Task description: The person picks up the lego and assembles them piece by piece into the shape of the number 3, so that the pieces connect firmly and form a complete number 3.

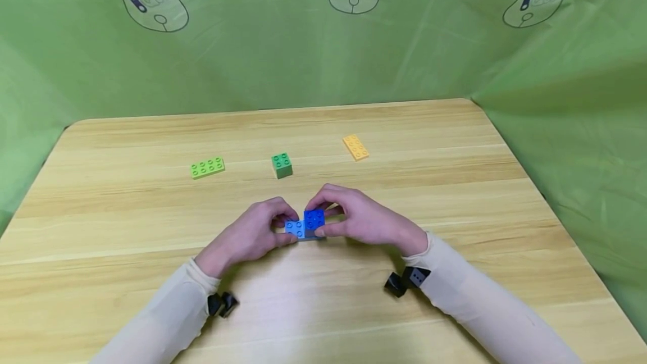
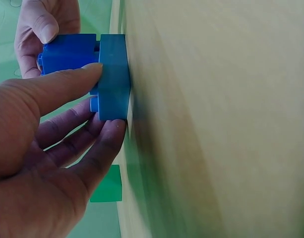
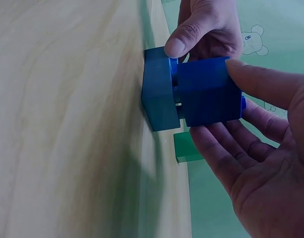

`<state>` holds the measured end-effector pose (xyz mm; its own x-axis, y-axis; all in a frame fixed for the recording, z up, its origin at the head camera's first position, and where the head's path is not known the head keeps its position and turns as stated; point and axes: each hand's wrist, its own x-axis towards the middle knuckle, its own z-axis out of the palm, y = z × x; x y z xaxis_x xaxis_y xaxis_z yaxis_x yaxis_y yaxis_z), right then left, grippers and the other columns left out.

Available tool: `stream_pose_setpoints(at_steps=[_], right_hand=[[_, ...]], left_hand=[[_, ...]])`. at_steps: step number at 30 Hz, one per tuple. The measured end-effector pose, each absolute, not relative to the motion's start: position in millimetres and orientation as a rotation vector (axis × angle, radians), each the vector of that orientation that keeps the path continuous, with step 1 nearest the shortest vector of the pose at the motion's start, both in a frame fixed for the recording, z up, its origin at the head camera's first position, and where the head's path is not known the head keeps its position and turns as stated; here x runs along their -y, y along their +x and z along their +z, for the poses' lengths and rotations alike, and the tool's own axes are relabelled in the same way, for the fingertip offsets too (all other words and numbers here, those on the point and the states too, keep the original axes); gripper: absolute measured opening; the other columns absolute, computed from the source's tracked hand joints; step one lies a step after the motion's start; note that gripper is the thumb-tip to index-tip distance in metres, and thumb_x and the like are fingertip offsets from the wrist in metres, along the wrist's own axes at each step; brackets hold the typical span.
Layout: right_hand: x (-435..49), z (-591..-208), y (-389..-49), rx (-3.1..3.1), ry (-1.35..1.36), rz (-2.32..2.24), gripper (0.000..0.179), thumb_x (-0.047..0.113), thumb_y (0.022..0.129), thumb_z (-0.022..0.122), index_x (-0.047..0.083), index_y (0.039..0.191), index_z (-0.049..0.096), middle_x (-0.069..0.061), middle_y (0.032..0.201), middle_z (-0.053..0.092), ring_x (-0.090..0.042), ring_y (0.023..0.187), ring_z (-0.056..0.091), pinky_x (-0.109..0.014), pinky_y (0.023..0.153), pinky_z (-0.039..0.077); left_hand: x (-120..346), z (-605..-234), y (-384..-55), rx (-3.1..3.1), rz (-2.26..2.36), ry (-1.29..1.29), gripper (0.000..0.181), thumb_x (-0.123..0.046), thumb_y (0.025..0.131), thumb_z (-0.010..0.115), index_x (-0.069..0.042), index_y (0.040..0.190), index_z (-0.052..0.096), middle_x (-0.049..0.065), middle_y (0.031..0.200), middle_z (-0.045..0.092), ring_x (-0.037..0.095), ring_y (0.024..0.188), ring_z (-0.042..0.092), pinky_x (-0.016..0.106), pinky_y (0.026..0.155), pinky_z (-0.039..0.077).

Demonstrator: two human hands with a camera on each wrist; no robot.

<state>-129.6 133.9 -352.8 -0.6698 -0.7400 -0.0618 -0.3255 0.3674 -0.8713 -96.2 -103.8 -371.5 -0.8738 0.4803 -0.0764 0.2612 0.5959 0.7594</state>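
Note:
A light blue brick with studs on top lies on the table in front of me. My left hand grips its left end between thumb and fingers. On its right half stands a dark blue brick, which my right hand pinches between thumb and fingers. From the right wrist view, the dark blue brick sits slightly tilted on the studs of the light blue brick, with a narrow gap between them. The left wrist view shows the left thumb pressing near the top edge of the light blue brick.
Beyond the hands stands a green brick. A flat lime green plate lies to its left and a flat orange plate to its right, both on the wooden table. A green curtain hangs behind.

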Motion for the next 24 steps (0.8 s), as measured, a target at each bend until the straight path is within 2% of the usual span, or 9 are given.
stream_pose_setpoints(at_steps=[11,24], right_hand=[[-135.7,-357.6,-130.7,-2.186,-0.896,-1.294,0.029,0.014,0.086,0.078,0.015,0.111,0.065,0.003,0.109,0.062,-0.013,0.106,0.06,-0.035,0.094,0.051],[-132.5,-362.5,-133.9,-2.091,-0.845,-1.341,0.024,0.009,0.085,0.078,0.012,0.105,0.065,-0.002,0.109,0.061,-0.017,0.104,0.063,-0.035,0.093,0.052]], left_hand=[[102.1,-370.4,-99.0,-2.566,1.153,0.598,0.028,-0.015,0.081,0.083,-0.007,0.104,0.071,-0.004,0.095,0.063,0.015,0.085,0.059,0.031,0.08,0.053],[104.2,-372.7,-96.9,-2.559,1.171,0.577,0.026,-0.014,0.08,0.083,-0.007,0.102,0.071,-0.004,0.094,0.062,0.016,0.084,0.059,0.031,0.077,0.053]])
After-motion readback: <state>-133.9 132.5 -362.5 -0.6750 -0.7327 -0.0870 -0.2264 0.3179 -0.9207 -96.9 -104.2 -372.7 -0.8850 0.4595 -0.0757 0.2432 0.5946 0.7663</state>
